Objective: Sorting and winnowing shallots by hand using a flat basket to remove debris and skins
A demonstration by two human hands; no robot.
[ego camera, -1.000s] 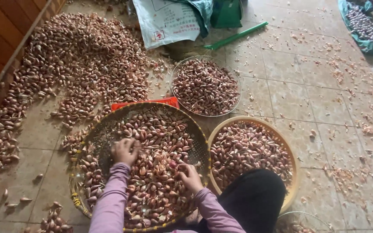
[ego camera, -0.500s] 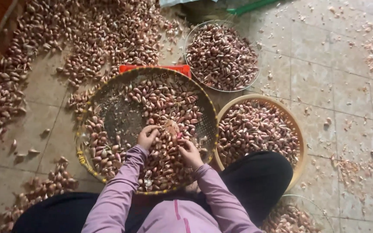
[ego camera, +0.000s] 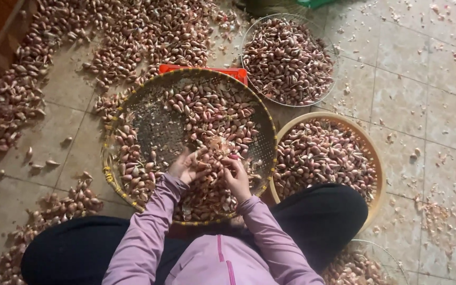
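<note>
Fingers of left hand (ego camera: 184, 166) and right hand (ego camera: 237, 177) curled together around a garlic bulb (ego camera: 218, 150), just below frame centre, over the big woven sieve (ego camera: 133, 105). Seemingly breaking the bulb into cloves. Next, probably pulling it apart. Two fuller baskets (ego camera: 377, 163) at right, loose cloves (ego camera: 22, 100) at upper left.

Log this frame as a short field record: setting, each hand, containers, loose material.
setting: tiled floor, person seated, seen from above
left hand: on garlic cloves in the round woven sieve
right hand: on the same cloves, fingers bent; grip unclear
centre: clump of papery skins between the hands
containers: wire basket and tan basket, both full of cloves; red tray under the sieve
loose: clove heap on the floor
</note>
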